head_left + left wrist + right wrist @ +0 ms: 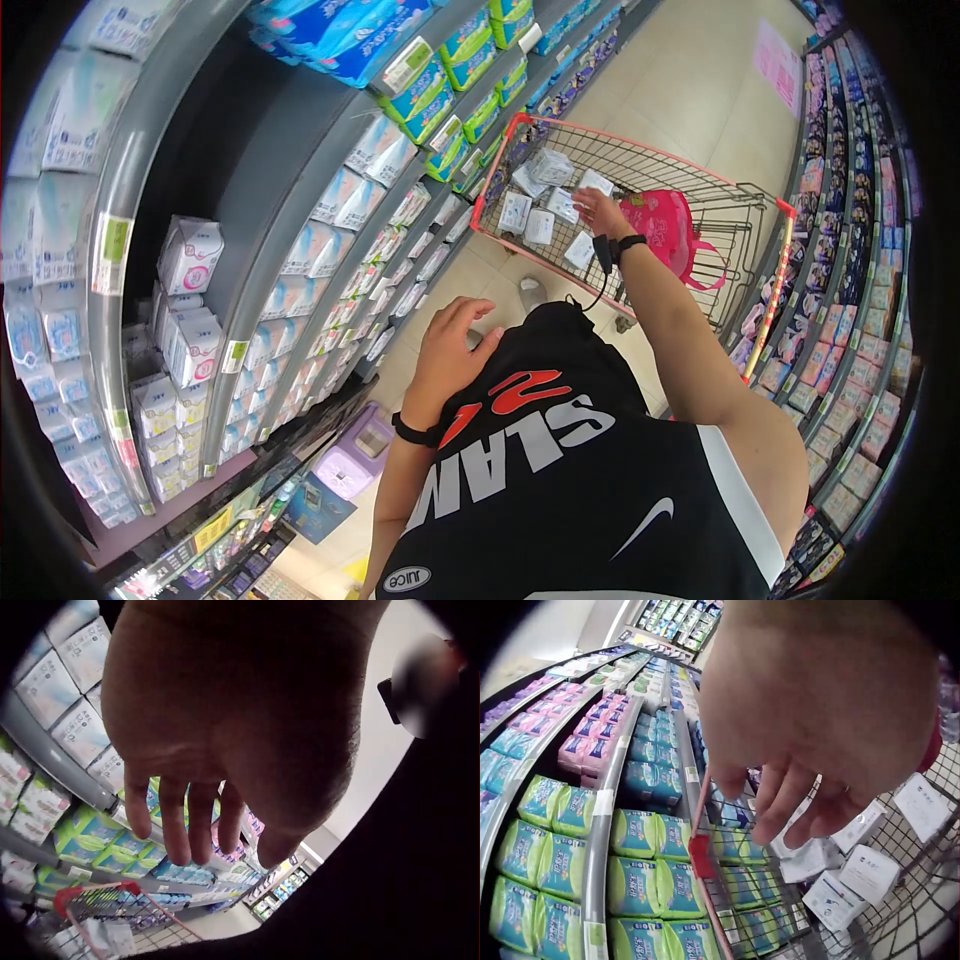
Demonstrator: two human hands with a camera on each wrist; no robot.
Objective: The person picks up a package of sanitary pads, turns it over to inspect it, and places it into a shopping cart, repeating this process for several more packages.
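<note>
My right hand point(602, 216) reaches over the shopping cart point(690, 165), its fingers pointing down and loosely bent. Several white packs point(541, 226) lie in the wire basket, one right at the fingertips. In the right wrist view the fingers point(780, 796) hang above white packs point(869, 873) with nothing seen between them. My left hand point(450, 345) is held in front of the body, beside the shelf, fingers relaxed and holding nothing. The left wrist view shows its palm point(232, 705) with the fingers apart.
A pink bag point(660, 230) lies in the cart, next to the white packs. Tall shelves of packaged goods line the left, with green packs point(468, 50) and white boxes point(190, 255). Another stocked shelf point(850, 300) runs along the right. A purple bin point(350, 455) stands on the floor behind.
</note>
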